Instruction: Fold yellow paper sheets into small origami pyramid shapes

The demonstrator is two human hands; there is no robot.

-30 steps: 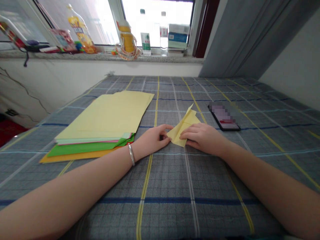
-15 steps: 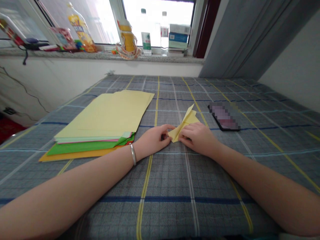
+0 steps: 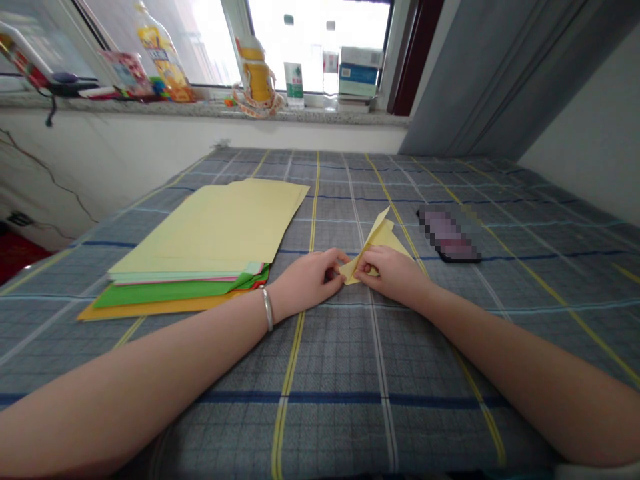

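A small folded yellow paper (image 3: pixel 381 235) lies on the grey checked cloth (image 3: pixel 340 360) in the middle of the view. My left hand (image 3: pixel 305 280), with a silver bangle on its wrist, pinches the paper's near left corner. My right hand (image 3: pixel 393 273) rests on the paper's near part, fingers curled and pressing a fold. The paper's far flap stands up a little, tilted towards the window.
A stack of coloured paper sheets (image 3: pixel 200 247), yellow on top, lies to the left. A phone (image 3: pixel 447 237) lies to the right of the hands. Bottles (image 3: pixel 255 67) and boxes (image 3: pixel 357 77) stand on the windowsill at the back. A grey curtain (image 3: pixel 495 73) hangs at right.
My right hand has slid back along the folded paper, uncovering more of it. The paper's near end now looks narrower. My left hand has stayed at the corner.
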